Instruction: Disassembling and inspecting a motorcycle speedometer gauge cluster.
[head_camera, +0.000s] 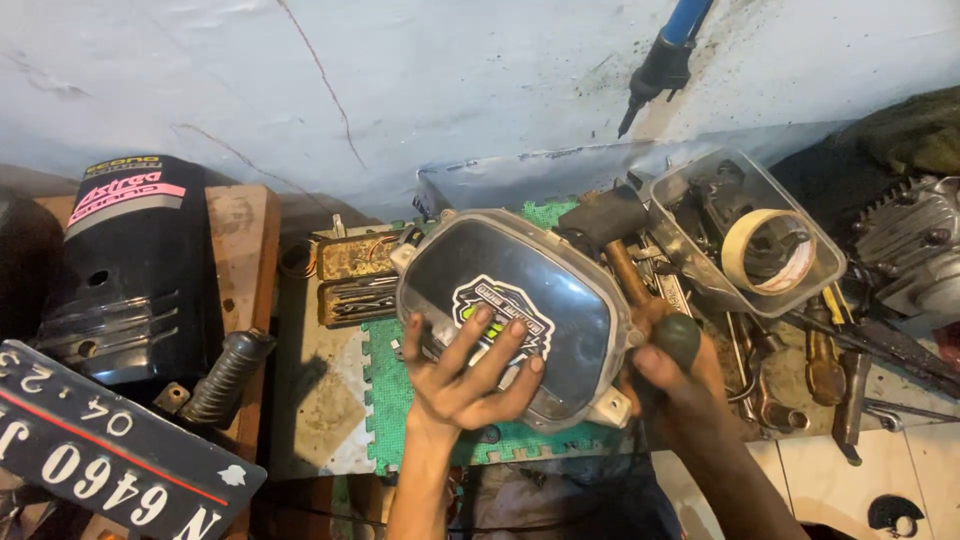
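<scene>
Where it lay on the green foam mat (385, 395), the speedometer housing (515, 310) showed a dark clear lens with a sticker. The left hand (470, 375) rested on it, fingers spread; the right hand (675, 385) gripped a dark screwdriver handle (678, 340), its tip hidden. Cluttered bench, cracked white wall (400, 80) behind.

Bench (320, 400): green foam mat (385, 385), tool tins (355, 275), scattered tools (830, 365).

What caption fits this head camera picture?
Left hand steadies a motorcycle instrument cluster while right hand grips a dark tool handle.
</scene>
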